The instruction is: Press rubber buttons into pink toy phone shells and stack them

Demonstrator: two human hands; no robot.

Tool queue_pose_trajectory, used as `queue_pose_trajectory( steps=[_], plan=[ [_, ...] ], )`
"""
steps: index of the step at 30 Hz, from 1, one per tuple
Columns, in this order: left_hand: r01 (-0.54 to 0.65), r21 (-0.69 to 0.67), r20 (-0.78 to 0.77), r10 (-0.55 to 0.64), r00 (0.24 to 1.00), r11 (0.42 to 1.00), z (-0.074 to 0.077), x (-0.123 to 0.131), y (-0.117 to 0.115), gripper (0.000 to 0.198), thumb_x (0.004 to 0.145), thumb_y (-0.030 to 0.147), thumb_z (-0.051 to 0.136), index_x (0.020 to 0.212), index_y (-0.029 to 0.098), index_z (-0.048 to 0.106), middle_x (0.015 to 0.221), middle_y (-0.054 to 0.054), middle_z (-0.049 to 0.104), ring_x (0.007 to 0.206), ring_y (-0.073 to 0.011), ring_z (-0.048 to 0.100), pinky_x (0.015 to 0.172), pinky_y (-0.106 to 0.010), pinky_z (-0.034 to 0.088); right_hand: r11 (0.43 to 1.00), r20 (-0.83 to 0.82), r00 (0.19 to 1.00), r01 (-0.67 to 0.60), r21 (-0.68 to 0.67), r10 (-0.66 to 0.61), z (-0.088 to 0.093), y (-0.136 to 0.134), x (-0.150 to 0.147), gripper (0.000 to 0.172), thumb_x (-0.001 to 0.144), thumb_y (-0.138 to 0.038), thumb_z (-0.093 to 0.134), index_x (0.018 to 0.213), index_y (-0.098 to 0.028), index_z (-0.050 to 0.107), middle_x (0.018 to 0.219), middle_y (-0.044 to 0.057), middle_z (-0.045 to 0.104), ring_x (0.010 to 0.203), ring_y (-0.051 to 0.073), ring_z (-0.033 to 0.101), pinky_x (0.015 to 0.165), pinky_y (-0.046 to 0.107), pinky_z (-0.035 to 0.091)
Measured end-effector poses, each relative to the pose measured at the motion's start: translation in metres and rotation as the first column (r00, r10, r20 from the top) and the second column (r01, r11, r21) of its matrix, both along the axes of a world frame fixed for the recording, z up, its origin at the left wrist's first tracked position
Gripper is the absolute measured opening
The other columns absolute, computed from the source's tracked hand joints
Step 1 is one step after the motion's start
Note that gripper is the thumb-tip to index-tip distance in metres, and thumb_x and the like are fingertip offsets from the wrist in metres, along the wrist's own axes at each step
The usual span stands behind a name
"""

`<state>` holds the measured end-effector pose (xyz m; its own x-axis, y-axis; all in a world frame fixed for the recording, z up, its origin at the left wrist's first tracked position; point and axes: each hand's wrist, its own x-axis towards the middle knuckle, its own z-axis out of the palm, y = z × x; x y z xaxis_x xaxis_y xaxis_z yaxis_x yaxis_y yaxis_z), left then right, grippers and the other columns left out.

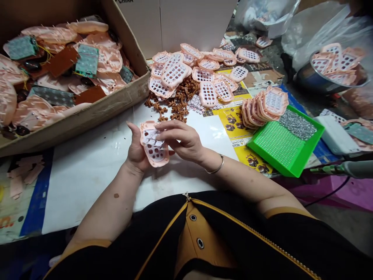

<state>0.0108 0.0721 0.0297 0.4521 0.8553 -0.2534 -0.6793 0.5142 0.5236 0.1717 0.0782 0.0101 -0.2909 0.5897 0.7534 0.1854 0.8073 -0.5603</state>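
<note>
Cluttered worktable (96, 163) under white sheet, worn blue strip (37, 198) along left edge. Yellow printed paper (233, 120) spread further back, right of centre. Open cardboard box (96, 112) at left rear, tall white carton (189, 23) behind centre. Crumpled clear plastic bags (320, 27) heaped at right rear. Green tray (310, 149) at right edge of table. Pink surface (349, 192) lower down beside it, grey floor (346, 225) beyond. Soft, even light; faint shadows only.
</note>
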Motion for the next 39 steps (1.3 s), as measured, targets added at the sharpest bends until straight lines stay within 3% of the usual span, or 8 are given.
queue_pose_trajectory(
  steps=[4, 8, 10, 15, 21, 27, 32, 39],
  plan=[
    [-0.052, 0.003, -0.03, 0.052, 0.998, 0.999, 0.001, 0.003, -0.002, 0.071, 0.088, 0.082, 0.036, 0.105, 0.02, 0.066, 0.099, -0.009, 0.073, 0.11, -0.0314, 0.069, 0.087, -0.047, 0.061, 0.99, 0.216, 0.966, 0.14, 0.032, -0.144, 0.0, 0.002, 0.002, 0.018, 0.094, -0.016, 0.053, 0.096, -0.021, 0.07, 0.107, 0.007, 0.072, 0.11, 0.021, 0.063, 0.098, 0.042, 0.051],
    [-0.131, -0.012, -0.062, 0.13, 0.99, 0.991, 0.002, 0.005, -0.001, 0.068, 0.089, 0.08, 0.037, 0.104, 0.02, 0.067, 0.102, -0.008, 0.072, 0.111, -0.0316, 0.069, 0.087, -0.048, 0.061, 0.949, 0.331, 0.89, 0.309, 0.064, -0.313, 0.003, -0.007, 0.004, 0.019, 0.092, -0.016, 0.052, 0.096, -0.021, 0.07, 0.092, 0.005, 0.063, 0.086, 0.018, 0.06, 0.078, 0.034, 0.053],
    [-0.155, -0.014, -0.053, 0.154, 0.987, 0.988, 0.002, 0.005, 0.0, 0.068, 0.091, 0.079, 0.035, 0.101, 0.02, 0.068, 0.102, -0.008, 0.072, 0.107, -0.0296, 0.07, 0.086, -0.046, 0.062, 0.957, 0.256, 0.922, 0.281, 0.075, -0.291, 0.004, -0.011, 0.002, 0.02, 0.093, -0.015, 0.049, 0.097, -0.02, 0.068, 0.089, 0.004, 0.06, 0.082, 0.015, 0.06, 0.071, 0.028, 0.054],
    [-0.125, 0.0, -0.057, 0.125, 0.991, 0.992, 0.003, 0.006, -0.001, 0.074, 0.089, 0.081, 0.035, 0.098, 0.017, 0.069, 0.099, -0.009, 0.072, 0.104, -0.0268, 0.071, 0.085, -0.039, 0.062, 0.978, 0.117, 0.974, 0.184, 0.1, -0.195, 0.002, -0.014, -0.005, 0.019, 0.092, -0.01, 0.048, 0.1, -0.018, 0.063, 0.103, 0.008, 0.065, 0.099, 0.016, 0.066, 0.083, 0.029, 0.058],
    [-0.052, 0.014, -0.139, 0.053, 0.989, 0.999, 0.0, 0.005, -0.001, 0.083, 0.081, 0.087, 0.041, 0.109, 0.015, 0.068, 0.099, -0.013, 0.072, 0.115, -0.0325, 0.067, 0.089, -0.044, 0.061, 0.972, 0.251, 0.943, 0.184, 0.148, -0.217, -0.002, -0.016, -0.008, 0.024, 0.093, -0.01, 0.046, 0.11, -0.013, 0.062, 0.106, 0.012, 0.068, 0.097, 0.018, 0.066, 0.082, 0.033, 0.059],
    [-0.062, 0.027, -0.198, 0.066, 0.978, 0.998, -0.002, -0.001, 0.002, 0.082, 0.083, 0.087, 0.036, 0.11, 0.017, 0.067, 0.095, -0.012, 0.073, 0.112, -0.0305, 0.068, 0.089, -0.042, 0.06, 0.983, 0.509, 0.845, 0.098, 0.155, -0.164, 0.004, -0.024, -0.005, 0.037, 0.102, -0.03, 0.045, 0.13, -0.008, 0.055, 0.128, 0.022, 0.062, 0.118, 0.028, 0.06, 0.098, 0.048, 0.055],
    [-0.051, 0.02, -0.177, 0.054, 0.983, 0.998, -0.001, 0.0, 0.002, 0.081, 0.086, 0.085, 0.028, 0.111, 0.017, 0.066, 0.091, -0.011, 0.072, 0.108, -0.0289, 0.071, 0.089, -0.04, 0.06, 0.981, 0.545, 0.818, 0.117, 0.153, -0.183, 0.0, -0.02, -0.004, 0.041, 0.104, -0.029, 0.039, 0.134, -0.005, 0.054, 0.129, 0.024, 0.061, 0.121, 0.029, 0.058, 0.1, 0.049, 0.052],
    [-0.097, 0.015, -0.135, 0.098, 0.986, 0.995, 0.002, 0.002, 0.001, 0.083, 0.085, 0.086, 0.031, 0.109, 0.015, 0.067, 0.093, -0.014, 0.073, 0.115, -0.032, 0.067, 0.094, -0.043, 0.058, 0.972, 0.574, 0.793, 0.093, 0.216, -0.203, 0.005, -0.023, 0.002, 0.067, 0.1, -0.061, 0.037, 0.136, -0.007, 0.056, 0.135, 0.024, 0.06, 0.127, 0.033, 0.055, 0.103, 0.051, 0.048]
  ],
)
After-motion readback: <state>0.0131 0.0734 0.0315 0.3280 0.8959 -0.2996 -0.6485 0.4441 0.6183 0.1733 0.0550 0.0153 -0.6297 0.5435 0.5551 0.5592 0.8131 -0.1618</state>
